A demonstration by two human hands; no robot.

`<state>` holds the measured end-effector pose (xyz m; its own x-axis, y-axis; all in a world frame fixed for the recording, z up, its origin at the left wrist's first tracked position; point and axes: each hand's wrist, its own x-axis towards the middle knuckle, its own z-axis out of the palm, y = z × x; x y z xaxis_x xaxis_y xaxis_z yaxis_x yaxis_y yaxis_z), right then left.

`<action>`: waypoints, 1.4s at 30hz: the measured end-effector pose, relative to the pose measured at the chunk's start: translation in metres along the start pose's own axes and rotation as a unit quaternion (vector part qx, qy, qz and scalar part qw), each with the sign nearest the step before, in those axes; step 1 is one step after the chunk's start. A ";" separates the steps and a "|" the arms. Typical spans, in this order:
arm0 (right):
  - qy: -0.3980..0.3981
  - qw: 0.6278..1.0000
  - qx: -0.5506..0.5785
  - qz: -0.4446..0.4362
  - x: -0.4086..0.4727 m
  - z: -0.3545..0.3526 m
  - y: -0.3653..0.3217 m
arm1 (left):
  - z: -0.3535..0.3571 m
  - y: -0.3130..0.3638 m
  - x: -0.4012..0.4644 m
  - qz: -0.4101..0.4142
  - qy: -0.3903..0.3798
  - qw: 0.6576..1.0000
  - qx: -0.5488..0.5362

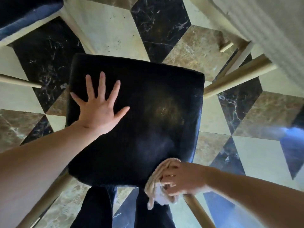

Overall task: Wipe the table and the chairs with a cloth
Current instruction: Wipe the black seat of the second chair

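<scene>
The right hand (179, 178) grips a bunched cloth (156, 180) at the chair seat (148, 120) edge, around 5 o'clock. The left hand (100, 109) lies flat on the seat at 10 o'clock, fingers spread wide.

Two chairs (136, 119) (24, 15), one cloth (158, 181), two hands (100, 111) (182, 178).

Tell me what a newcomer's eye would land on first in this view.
First, the dark chair seat filling the middle, with the left hand spread flat on its left part. Next, the right hand at the seat's near right corner, gripping a bunched beige cloth. Around it all runs the floor of black, cream and brown marble tiles.
</scene>
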<state>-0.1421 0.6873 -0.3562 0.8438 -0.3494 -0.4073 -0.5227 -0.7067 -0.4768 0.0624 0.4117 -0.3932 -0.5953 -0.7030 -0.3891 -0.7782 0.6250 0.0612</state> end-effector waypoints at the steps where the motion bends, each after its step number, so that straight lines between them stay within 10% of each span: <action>1: 0.000 1.000 -0.003 -0.003 -0.013 0.002 0.005 | 0.002 0.006 -0.006 0.053 0.001 0.998 0.024; 10: 0.181 0.953 -0.028 0.241 -0.051 -0.034 0.139 | 0.017 0.029 -0.032 0.120 -0.031 0.990 0.075; 15: 0.307 0.784 0.060 0.536 -0.037 -0.063 0.182 | 0.017 0.033 -0.032 0.114 -0.042 0.990 0.076; 22: 0.380 0.599 0.147 0.689 -0.012 -0.042 0.126 | 0.014 0.035 -0.033 0.113 -0.048 0.989 0.081; 35: -0.026 0.716 0.306 0.627 -0.009 -0.028 0.015 | 0.007 0.044 -0.032 0.087 -0.163 0.974 0.131; 42: -0.095 0.662 0.378 0.640 0.051 -0.032 -0.027 | -0.003 0.048 -0.029 0.075 -0.209 0.967 0.123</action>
<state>-0.0813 0.6687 -0.3397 -0.3413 -0.2298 -0.9114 -0.7669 0.6288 0.1287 0.0417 0.4610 -0.3764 -0.5251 -0.4310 -0.7338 -0.5871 0.8077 -0.0542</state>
